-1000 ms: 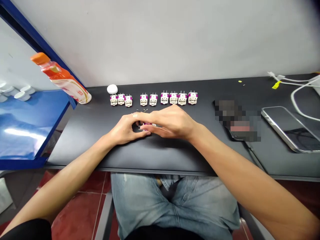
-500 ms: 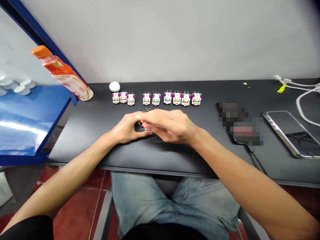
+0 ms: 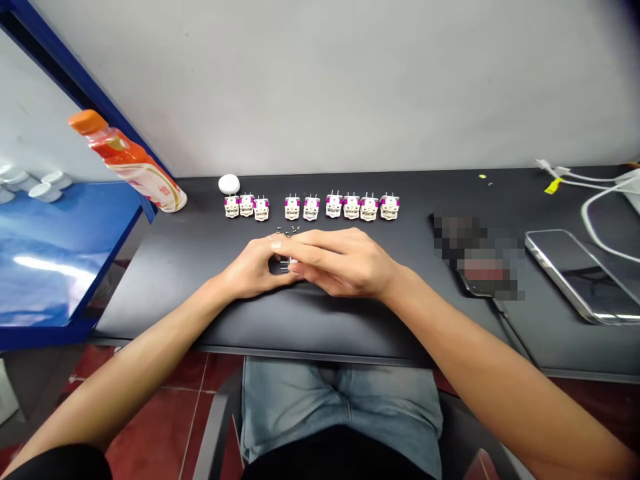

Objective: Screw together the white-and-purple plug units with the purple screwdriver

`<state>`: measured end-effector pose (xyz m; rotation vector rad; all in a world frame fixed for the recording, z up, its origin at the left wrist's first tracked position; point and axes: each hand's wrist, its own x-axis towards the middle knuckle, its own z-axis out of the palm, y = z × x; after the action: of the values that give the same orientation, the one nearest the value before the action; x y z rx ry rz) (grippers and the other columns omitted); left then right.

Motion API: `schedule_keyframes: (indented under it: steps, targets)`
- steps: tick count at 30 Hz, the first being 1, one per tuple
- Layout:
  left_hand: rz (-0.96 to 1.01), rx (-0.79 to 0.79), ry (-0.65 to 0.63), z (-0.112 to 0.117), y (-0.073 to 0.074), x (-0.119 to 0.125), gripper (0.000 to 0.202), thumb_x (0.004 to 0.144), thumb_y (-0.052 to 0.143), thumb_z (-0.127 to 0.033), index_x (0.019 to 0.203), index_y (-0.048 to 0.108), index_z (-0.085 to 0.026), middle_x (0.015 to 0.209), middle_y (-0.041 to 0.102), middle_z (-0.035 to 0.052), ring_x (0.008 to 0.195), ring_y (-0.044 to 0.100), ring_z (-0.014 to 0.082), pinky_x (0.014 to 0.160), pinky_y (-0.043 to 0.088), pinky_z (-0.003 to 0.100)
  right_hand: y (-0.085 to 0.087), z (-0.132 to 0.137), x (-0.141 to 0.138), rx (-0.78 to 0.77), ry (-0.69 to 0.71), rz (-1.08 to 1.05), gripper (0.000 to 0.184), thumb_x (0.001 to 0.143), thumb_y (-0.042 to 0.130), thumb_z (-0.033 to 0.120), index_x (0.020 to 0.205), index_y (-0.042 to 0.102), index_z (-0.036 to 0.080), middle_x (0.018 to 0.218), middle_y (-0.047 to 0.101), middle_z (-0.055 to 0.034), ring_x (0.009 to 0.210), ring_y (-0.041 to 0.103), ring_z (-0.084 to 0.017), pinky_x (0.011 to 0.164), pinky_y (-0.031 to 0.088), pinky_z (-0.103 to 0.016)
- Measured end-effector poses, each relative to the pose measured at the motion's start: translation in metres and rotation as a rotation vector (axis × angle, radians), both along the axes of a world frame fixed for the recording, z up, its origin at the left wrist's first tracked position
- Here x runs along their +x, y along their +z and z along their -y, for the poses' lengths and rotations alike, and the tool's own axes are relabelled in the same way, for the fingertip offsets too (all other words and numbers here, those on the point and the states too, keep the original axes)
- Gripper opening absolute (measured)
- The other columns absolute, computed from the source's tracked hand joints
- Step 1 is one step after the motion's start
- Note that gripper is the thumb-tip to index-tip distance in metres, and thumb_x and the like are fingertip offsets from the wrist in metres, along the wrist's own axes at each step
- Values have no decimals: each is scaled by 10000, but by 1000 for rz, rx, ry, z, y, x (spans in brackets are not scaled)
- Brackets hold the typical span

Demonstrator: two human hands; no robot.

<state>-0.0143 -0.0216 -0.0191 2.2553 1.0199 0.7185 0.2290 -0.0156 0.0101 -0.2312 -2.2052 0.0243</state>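
L hand (image 3: 253,270) + R hand (image 3: 345,263) — fingers closed on small plug part (image 3: 286,265) betw. them, mostly hidden — screws (image 3: 287,231) just behind.

Small part (image 3: 285,265) mostly hidden between left hand (image 3: 250,270) and right hand (image 3: 345,263); pixelated patch (image 3: 475,257) masks something.

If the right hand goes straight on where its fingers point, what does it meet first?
Probably the small metal-pronged plug part at the right hand's fingertips, then the left hand just behind.
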Motion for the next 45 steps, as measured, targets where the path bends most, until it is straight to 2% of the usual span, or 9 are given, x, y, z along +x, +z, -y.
schedule_keyframes:
  steps: [3, 10, 16, 20, 23, 27, 31, 36, 45]
  targets:
    - [-10, -3, 8, 1, 1, -1, 318, 986, 810, -452, 1159, 746, -193, 1108, 816, 82, 979, 771, 256, 855, 634, 380, 3, -1, 0, -51, 9, 44, 516, 1106, 546, 75, 1603, 604, 199, 1454, 801, -100, 1248, 814, -165, 1039, 692, -276]
    - [3, 65, -58, 0, 2, -3, 297, 1012, 812, -411, 1210, 754, -198, 1174, 826, 91, 1064, 787, 269, 914, 635, 377, 4, -4, 2, -8, -21, -50, 417, 1103, 675, 160, 1515, 687, 228, 1203, 861, -42, 957, 834, -116, 830, 684, -203]
    - [20, 65, -65, 0, 0, -3, 283, 1010, 811, -387, 1209, 753, -194, 1170, 814, 98, 1081, 782, 279, 938, 630, 385, 0, -3, 0, 17, 25, -48, 341, 1092, 662, 92, 1422, 723, 151, 1238, 871, -79, 1045, 847, -125, 921, 681, -207]
    - [15, 70, -66, 0, 1, -2, 306, 1016, 804, -413, 1221, 754, -192, 1170, 813, 97, 1055, 779, 274, 927, 630, 385, 4, -2, 0, -1, 40, -31, 405, 1098, 613, 76, 1482, 686, 181, 1310, 858, -67, 1132, 838, -123, 955, 683, -216]
    - [-2, 77, -65, 0, 2, -2, 287, 1013, 808, -412, 1190, 757, -193, 1068, 808, 67, 930, 760, 245, 864, 628, 365, 4, -2, 0, -5, 11, -28, 394, 1095, 584, 54, 1456, 699, 160, 1313, 852, -81, 1117, 838, -130, 929, 684, -215]
    - [1, 72, -55, 1, 2, -3, 263, 1025, 794, -402, 1174, 751, -191, 1108, 806, 71, 999, 767, 254, 926, 632, 378, 2, -2, -1, 8, 19, -46, 332, 1094, 629, 71, 1405, 723, 142, 1293, 858, -82, 1078, 843, -128, 945, 680, -213]
    - [-3, 65, -69, 0, 1, -3, 296, 1031, 787, -418, 1224, 745, -198, 1154, 806, 85, 1040, 765, 266, 926, 633, 385, 2, -3, 1, -19, 19, -30, 387, 1086, 630, 57, 1453, 697, 160, 1346, 845, -77, 1158, 834, -135, 1007, 677, -223]
    - [6, 135, -88, -1, 0, -4, 257, 1035, 792, -393, 1181, 733, -190, 1042, 782, 56, 906, 724, 220, 815, 597, 333, 1, -4, 4, -38, -10, 3, 539, 1095, 633, 87, 1611, 604, 242, 1325, 848, -48, 1152, 839, -144, 996, 699, -255]
    - [37, 151, -112, -1, 1, -4, 207, 1027, 801, -350, 1125, 719, -186, 1018, 775, 50, 886, 712, 209, 813, 593, 317, -3, -5, 5, -62, -27, 29, 587, 1123, 602, 121, 1685, 535, 278, 1340, 847, -31, 1162, 839, -136, 1014, 697, -257]
